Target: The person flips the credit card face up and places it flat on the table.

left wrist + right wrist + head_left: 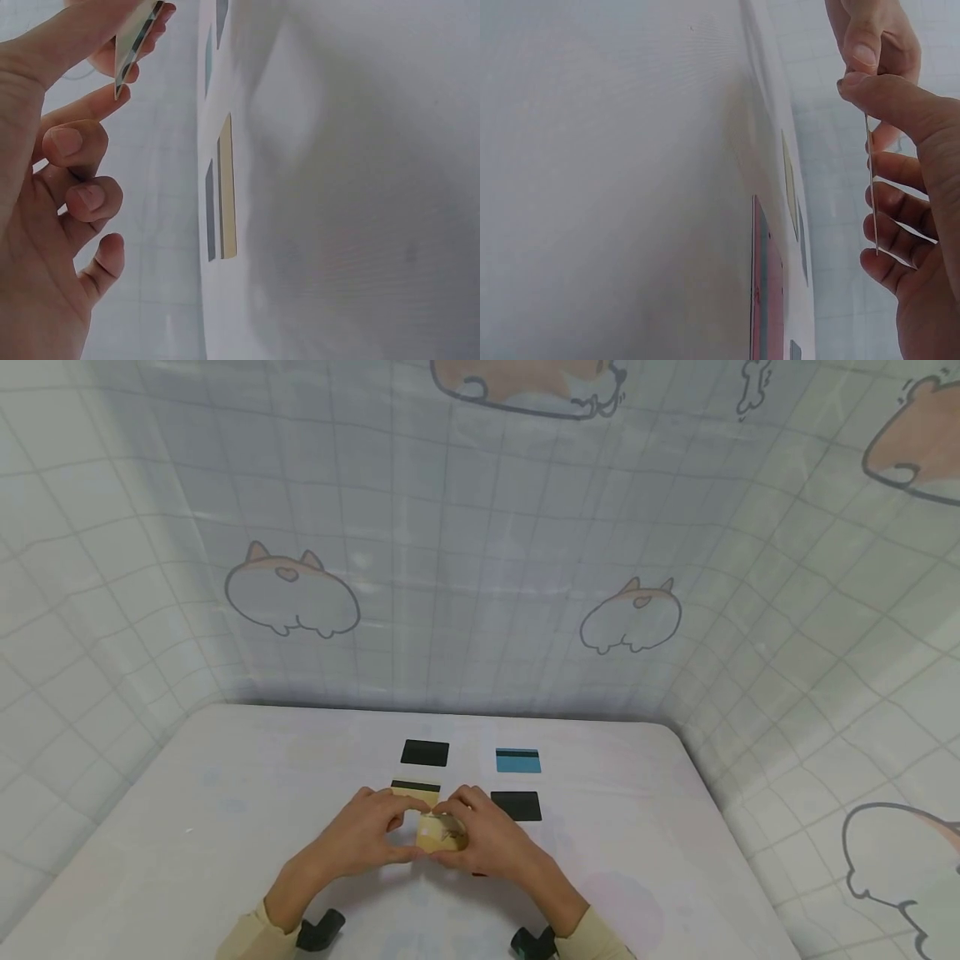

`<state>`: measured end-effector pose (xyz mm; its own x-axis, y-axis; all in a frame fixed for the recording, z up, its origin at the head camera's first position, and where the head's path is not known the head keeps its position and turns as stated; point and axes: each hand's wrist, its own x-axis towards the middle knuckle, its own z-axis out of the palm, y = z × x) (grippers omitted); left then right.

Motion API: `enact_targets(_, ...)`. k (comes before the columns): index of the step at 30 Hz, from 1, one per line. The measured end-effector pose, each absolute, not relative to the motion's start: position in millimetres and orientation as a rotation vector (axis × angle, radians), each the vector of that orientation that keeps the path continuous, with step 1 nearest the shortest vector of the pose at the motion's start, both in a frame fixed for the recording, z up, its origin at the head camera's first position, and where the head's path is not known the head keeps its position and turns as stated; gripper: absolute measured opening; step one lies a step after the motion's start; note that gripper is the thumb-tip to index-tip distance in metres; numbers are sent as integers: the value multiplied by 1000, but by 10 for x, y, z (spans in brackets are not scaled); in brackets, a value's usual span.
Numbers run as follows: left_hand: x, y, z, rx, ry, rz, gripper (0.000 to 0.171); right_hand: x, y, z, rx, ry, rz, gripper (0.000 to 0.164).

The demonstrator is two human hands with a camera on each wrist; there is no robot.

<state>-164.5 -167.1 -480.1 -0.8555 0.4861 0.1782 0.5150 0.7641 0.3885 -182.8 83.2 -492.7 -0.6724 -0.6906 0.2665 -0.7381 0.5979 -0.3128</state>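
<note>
Held card (433, 839): yellow, raised above the bench (187, 827), between the two grips.
Left grip (367, 831): nearly closed, thumb and forefinger pinching the card's left end; the other fingers curl free.
Right grip (491, 835): thumb and fingers close about the right end.
Handling: presumably light, stiff yet slightly flexible, slick-faced; best taken by opposite edges.
Markings: dark print on one face, a dark stripe on the other; no brand or writing legible.
Neighbours: striped yellow card (416, 790), blue card (518, 761), left black card (425, 752), right black card (517, 806), pink card (769, 292), all lying flat.
</note>
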Motion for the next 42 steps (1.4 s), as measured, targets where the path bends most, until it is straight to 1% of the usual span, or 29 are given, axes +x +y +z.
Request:
enact_targets(22, -1688, -1739, -4834, -845, -2923, -605, 49, -1869, 849, -4977, 1190, -2849, 648, 60)
enact_targets(30, -1748, -1857, -4854, -876, -2939, -543, 54, -1897, 859, -4978, 1165, -2921, 690, 55)
enact_targets(37, -1754, -1930, -4842, -864, -2965, -566, 50, -1899, 862, -4991, 1134, -2976, 722, 55)
enact_targets(42, -1747, -1965, -4848, -860, -2988, -561, 50, -1892, 847, -5022, 1186, -2936, 684, 54)
